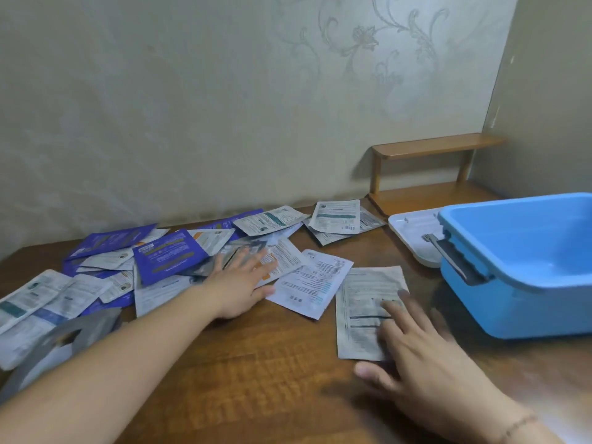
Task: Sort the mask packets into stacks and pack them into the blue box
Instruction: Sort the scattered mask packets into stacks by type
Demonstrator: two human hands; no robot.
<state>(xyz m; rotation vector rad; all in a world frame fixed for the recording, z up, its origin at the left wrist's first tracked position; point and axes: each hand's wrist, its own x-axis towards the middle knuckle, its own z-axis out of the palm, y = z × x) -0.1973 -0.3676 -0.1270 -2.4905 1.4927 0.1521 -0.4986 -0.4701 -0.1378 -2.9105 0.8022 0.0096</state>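
Several mask packets lie scattered across the wooden table (256,363), some white with print, some purple (168,254). My left hand (240,283) reaches into the pile with fingers spread flat on the packets. One white packet (362,302) lies apart, near the front. My right hand (416,357) rests on it with straight fingers. The blue box (525,302) stands open at the right, with nothing visible inside.
A white lid (413,232) lies behind the blue box. A small wooden shelf (429,165) stands in the back right corner against the wall. A grey packet (73,334) lies at the front left. Bare wood shows between my arms.
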